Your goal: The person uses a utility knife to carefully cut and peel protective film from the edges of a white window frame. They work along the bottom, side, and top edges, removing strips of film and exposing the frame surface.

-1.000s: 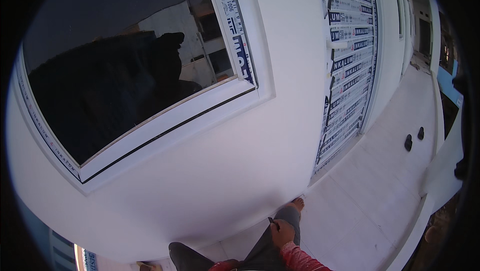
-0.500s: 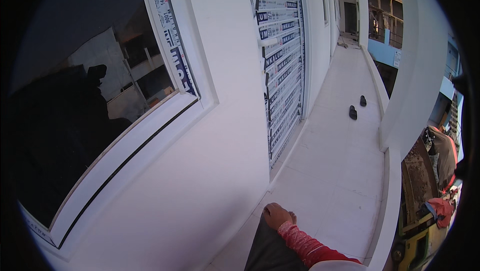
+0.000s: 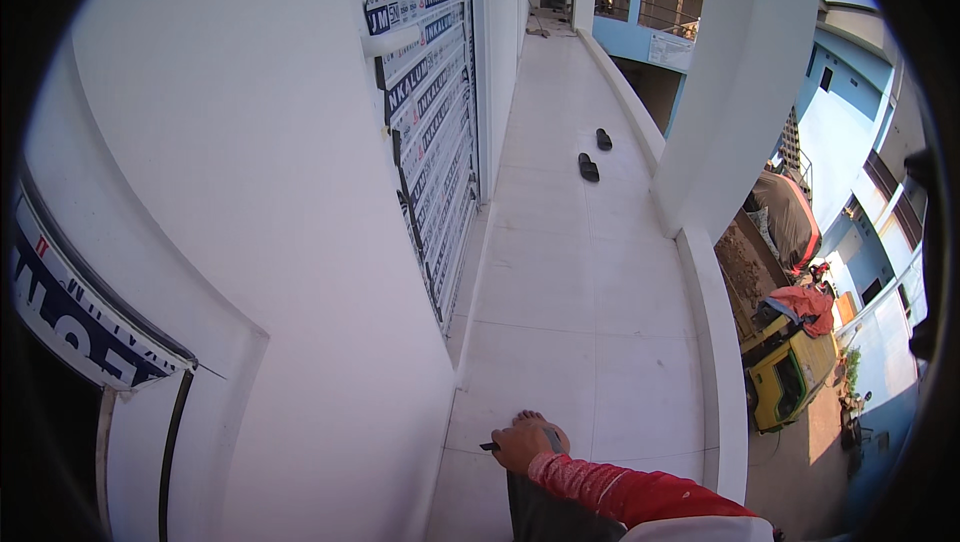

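My right hand (image 3: 520,445), in a red sleeve (image 3: 640,495), reaches in from the lower right. Its fingers are closed round a slim dark tool (image 3: 488,447), whose black end sticks out on the left. A grey flat piece shows beyond the hand on the other side; I cannot make out the tool's kind. The hand is above my dark-trousered leg (image 3: 555,514) and close to a bare foot (image 3: 530,416) on the white tiled floor (image 3: 530,342). My left hand is not in view.
A white wall (image 3: 290,192) runs along the left, with a window frame (image 3: 100,332) and a slatted door (image 3: 425,92) in printed film. Black slippers (image 3: 588,168) lie ahead. On the right stand a low parapet (image 3: 715,362) and a pillar (image 3: 735,72), above a yard with a yellow-green vehicle (image 3: 785,382).
The view has swung right and down; the window has slid leftward. My right hand has shifted slightly left and down, and a dark tool now shows in it.
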The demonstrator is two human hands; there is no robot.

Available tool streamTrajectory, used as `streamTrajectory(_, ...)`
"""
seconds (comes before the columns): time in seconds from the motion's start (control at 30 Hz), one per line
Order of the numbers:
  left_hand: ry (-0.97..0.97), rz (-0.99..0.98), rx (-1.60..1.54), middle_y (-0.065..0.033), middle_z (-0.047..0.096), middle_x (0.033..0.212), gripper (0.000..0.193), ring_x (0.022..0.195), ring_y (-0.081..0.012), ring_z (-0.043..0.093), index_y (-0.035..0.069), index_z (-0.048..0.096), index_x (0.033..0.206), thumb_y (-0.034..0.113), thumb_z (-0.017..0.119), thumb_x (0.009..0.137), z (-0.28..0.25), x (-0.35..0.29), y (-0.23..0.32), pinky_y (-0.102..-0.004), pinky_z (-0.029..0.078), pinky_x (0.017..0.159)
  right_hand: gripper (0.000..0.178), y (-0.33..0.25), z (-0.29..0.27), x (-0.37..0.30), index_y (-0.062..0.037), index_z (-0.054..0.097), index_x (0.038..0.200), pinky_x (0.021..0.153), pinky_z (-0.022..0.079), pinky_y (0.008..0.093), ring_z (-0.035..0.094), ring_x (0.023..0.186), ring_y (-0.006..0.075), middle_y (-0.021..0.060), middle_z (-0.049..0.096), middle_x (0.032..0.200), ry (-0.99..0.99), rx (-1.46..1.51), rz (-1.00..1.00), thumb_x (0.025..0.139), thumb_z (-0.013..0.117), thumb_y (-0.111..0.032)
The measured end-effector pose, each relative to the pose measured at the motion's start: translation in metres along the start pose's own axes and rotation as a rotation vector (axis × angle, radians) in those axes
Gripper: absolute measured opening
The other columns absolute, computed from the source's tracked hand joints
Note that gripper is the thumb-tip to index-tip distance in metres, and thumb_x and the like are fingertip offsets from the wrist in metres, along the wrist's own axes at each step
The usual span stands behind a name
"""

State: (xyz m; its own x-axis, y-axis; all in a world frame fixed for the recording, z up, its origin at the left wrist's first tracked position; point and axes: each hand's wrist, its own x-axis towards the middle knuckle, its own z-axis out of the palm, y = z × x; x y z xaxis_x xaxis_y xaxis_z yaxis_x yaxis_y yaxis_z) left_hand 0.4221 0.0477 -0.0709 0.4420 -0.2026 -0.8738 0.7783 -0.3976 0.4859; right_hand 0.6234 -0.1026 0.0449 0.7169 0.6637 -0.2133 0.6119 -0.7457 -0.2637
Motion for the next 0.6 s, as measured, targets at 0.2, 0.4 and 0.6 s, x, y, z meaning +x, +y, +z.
streamTrajectory(0.2, -0.068, -0.069, -0.06, -0.0087, 0.07, 0.126, 0.046, 0.112, -0.0212, 0.066, 0.013, 0.065, 0.134, 0.045, 0.053, 0.102, -0.029, -0.016, 0.027, -0.0354, 0.049, 0.1, 0.026, 0.034, -0.017, 0.051, -0.0099, 0.071, 0.101, 0.08, 0.058, 0.0488, 0.073, 0.09, 0.0358, 0.0137, 0.075, 0.094, -0.087, 0.037, 0.141, 0.092, 0.06, -0.032)
streamTrajectory(0.4, 0.066, -0.167, -0.416, -0.0075, 0.07, 0.126, 0.045, 0.111, -0.0196, 0.066, 0.014, 0.065, 0.134, 0.044, 0.052, 0.102, -0.017, -0.048, 0.008, -0.0346, 0.049, 0.1, 0.027, 0.056, -0.017, 0.12, -0.0086, 0.07, 0.104, 0.081, 0.057, 0.0487, 0.073, 0.091, 0.0349, 0.0155, 0.075, 0.095, -0.126, -0.048, 0.129, 0.093, 0.059, -0.031)
streamTrajectory(0.6, 0.233, -0.195, -0.859, -0.0063, 0.07, 0.125, 0.044, 0.11, -0.018, 0.066, 0.016, 0.066, 0.134, 0.043, 0.052, 0.102, 0.03, -0.052, 0.0, -0.0338, 0.049, 0.099, 0.03, 0.064, -0.011, 0.159, -0.0081, 0.068, 0.108, 0.083, 0.057, 0.0488, 0.073, 0.093, 0.0355, 0.0155, 0.075, 0.096, -0.082, -0.022, 0.041, 0.092, 0.062, -0.033)
